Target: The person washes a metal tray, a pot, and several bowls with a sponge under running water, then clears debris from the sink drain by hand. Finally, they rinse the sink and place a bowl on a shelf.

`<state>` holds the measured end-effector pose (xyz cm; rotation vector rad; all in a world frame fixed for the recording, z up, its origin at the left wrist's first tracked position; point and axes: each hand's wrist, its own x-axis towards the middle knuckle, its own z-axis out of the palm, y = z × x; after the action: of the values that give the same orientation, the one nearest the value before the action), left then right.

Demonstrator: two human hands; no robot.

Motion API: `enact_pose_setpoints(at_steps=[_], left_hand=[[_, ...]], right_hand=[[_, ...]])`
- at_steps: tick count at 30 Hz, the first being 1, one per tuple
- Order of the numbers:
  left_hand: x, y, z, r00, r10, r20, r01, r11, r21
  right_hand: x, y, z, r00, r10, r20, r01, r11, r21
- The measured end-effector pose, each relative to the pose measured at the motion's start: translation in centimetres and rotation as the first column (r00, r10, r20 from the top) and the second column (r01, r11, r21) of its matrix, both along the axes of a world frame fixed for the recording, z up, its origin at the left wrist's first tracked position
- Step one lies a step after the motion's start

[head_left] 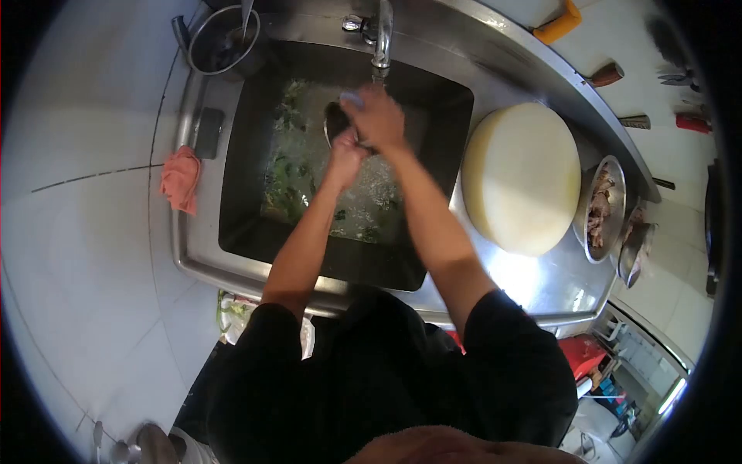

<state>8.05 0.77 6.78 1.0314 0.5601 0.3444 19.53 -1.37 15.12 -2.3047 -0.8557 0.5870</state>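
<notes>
Over the sink (pixel 243 185), my left hand (pixel 348 160) is closed on a round metal utensil (pixel 335 124) with a shiny rim; its exact kind is partly hidden by my hands. My right hand (pixel 380 117) is pressed against the same utensil, just below the faucet (pixel 382 39), and smeared by motion. A small bluish-grey thing (pixel 352 99) shows at its fingers, too blurred to name. Below both hands, the sink holds cloudy water with green leaves (pixel 290 197) floating, mostly on the left side.
To the right of the sink lies a thick round cutting board (pixel 525 178). Beyond it stand a metal bowl of meat pieces (pixel 599 213) and another bowl (pixel 638 251). A pink cloth (pixel 181 179) hangs on the left edge; a metal pot (pixel 224 42) stands at the back left.
</notes>
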Motion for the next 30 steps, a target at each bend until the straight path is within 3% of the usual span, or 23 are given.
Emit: enact_pose_setpoints(at_steps=[1, 2, 3, 4, 5, 6, 8, 9, 11, 12, 13, 14, 16, 17, 18, 19, 20, 22, 24, 25, 28, 29, 30], left_hand=[[0.7, 0.4, -1.2, 0.971, 0.232, 0.054, -0.203, 0.926, -0.319], [1.0, 0.7, -1.0, 0.957, 0.282, 0.075, -0.210, 0.845, -0.492], [0.9, 0.6, -0.1, 0.941, 0.331, 0.074, -0.206, 0.732, -0.650], [0.8, 0.6, 1.2, 0.923, 0.381, 0.061, -0.193, 0.594, -0.781], [0.3, -0.3, 3.3, 0.920, 0.385, 0.072, -0.137, 0.489, -0.861], [-0.1, -0.3, 2.8, 0.920, 0.376, 0.112, -0.105, 0.510, -0.854], [-1.8, -0.2, 0.9, 0.916, 0.360, 0.176, -0.051, 0.539, -0.840], [-2.5, 0.3, 1.3, 0.952, 0.240, 0.189, -0.045, 0.724, -0.689], [-2.3, 1.3, 0.7, 0.999, -0.042, -0.026, 0.029, 0.918, -0.395], [-1.8, 1.6, 0.3, 0.975, -0.147, -0.166, 0.105, 0.965, -0.239], [-0.8, 1.6, -0.5, 0.971, 0.004, -0.239, -0.057, 0.974, -0.218], [-0.8, 1.7, -0.3, 0.971, 0.103, -0.215, -0.178, 0.913, -0.366], [-0.6, 2.4, 0.1, 0.929, 0.309, -0.204, -0.366, 0.684, -0.631], [-1.0, 1.6, -1.7, 0.913, 0.393, -0.109, -0.380, 0.724, -0.575], [-1.6, 0.7, -0.7, 0.925, 0.367, -0.095, -0.353, 0.742, -0.570], [-2.2, 0.0, 1.2, 0.935, 0.343, -0.086, -0.330, 0.758, -0.562], [-2.4, -0.1, 2.3, 0.946, 0.317, -0.064, -0.299, 0.781, -0.549], [-2.3, 0.0, -0.2, 0.925, 0.372, 0.079, -0.206, 0.665, -0.718], [-1.6, -0.6, 1.4, 0.883, 0.446, 0.145, -0.100, 0.481, -0.871], [-1.7, -1.4, 0.8, 0.880, 0.440, 0.179, -0.086, 0.518, -0.851], [-3.6, -2.5, -3.1, 0.910, 0.414, 0.028, -0.225, 0.548, -0.806], [-4.3, -1.7, -2.9, 0.950, 0.308, -0.048, -0.204, 0.497, -0.844], [-4.9, -0.5, -2.7, 0.966, 0.257, 0.004, -0.202, 0.766, -0.610]], right_hand=[[-3.4, -1.8, -2.2, 0.975, -0.128, 0.182, 0.080, 0.965, 0.249], [-4.9, -2.8, -4.4, 0.901, -0.293, 0.321, 0.105, 0.864, 0.493], [-4.8, -3.4, -6.0, 0.893, -0.437, -0.106, 0.403, 0.674, 0.619], [-4.2, -4.0, -7.4, 0.724, -0.448, -0.524, 0.688, 0.427, 0.586], [-3.3, -4.3, -8.8, 0.436, -0.314, -0.843, 0.900, 0.174, 0.400], [-1.1, -5.5, -10.1, 0.117, 0.110, -0.987, 0.943, 0.300, 0.145], [3.8, -6.3, -9.3, -0.158, 0.169, -0.973, 0.704, 0.710, 0.009], [5.5, -5.1, -8.9, 0.094, 0.104, -0.990, 0.526, 0.839, 0.138], [7.9, -2.9, -7.1, 0.572, 0.127, -0.810, 0.045, 0.982, 0.185], [6.5, -2.2, -6.4, 0.805, 0.098, -0.586, 0.024, 0.980, 0.198], [3.4, -1.3, -4.9, 0.953, 0.066, -0.297, -0.004, 0.979, 0.204], [0.9, -1.3, -3.6, 0.999, 0.031, 0.025, -0.036, 0.979, 0.203], [-3.5, -4.3, -6.2, 0.951, -0.270, -0.151, 0.310, 0.827, 0.469], [-4.7, -5.1, -8.3, 0.883, -0.383, -0.271, 0.469, 0.686, 0.556], [-3.8, -6.6, -10.2, 0.763, -0.341, -0.549, 0.616, 0.641, 0.458], [-2.4, -8.7, -11.7, 0.563, -0.280, -0.778, 0.731, 0.609, 0.309], [-1.5, -9.6, -12.5, 0.191, -0.084, -0.978, 0.840, 0.530, 0.119], [-2.3, -11.1, -12.5, -0.200, 0.048, -0.979, 0.840, 0.523, -0.146], [-4.9, -9.7, -6.7, -0.267, 0.138, -0.954, 0.786, 0.604, -0.132], [-5.4, -9.5, -7.7, -0.319, 0.408, -0.856, 0.837, 0.544, -0.052], [-3.9, -8.8, -8.6, -0.212, 0.451, -0.867, 0.932, 0.360, -0.041], [-2.9, -8.3, -6.8, -0.168, 0.480, -0.861, 0.934, 0.356, 0.017], [-2.1, -8.3, -4.7, -0.164, 0.498, -0.852, 0.914, 0.401, 0.058]])
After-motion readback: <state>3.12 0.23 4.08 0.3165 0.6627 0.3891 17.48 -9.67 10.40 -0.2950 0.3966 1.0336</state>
